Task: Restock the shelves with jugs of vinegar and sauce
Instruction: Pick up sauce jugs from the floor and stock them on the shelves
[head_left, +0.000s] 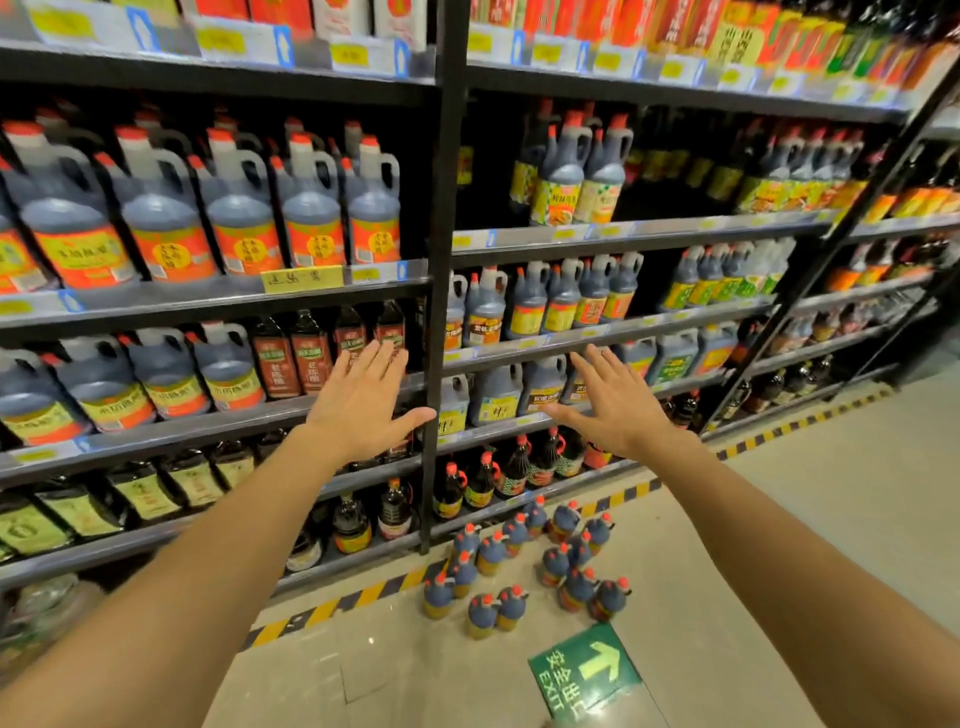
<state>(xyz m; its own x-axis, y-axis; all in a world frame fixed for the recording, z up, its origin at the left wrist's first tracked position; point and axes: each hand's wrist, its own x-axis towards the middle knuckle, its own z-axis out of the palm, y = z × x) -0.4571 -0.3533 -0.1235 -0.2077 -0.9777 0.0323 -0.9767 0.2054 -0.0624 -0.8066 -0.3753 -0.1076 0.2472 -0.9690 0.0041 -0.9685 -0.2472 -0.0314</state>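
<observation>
Tall shelves (436, 270) fill the far view, gaps on the right bay. Jugs (524, 566) wait clustered on the near floor. Left hand (363, 405) and right hand (615, 410) hover flat-fingered, holding nothing; best to crouch and lift by handles.

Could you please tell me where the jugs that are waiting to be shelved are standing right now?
In the head view, the cluster of jugs stands on the floor right of centre, just past the striped floor tape at the shelf foot, beyond the green exit sign.
</observation>
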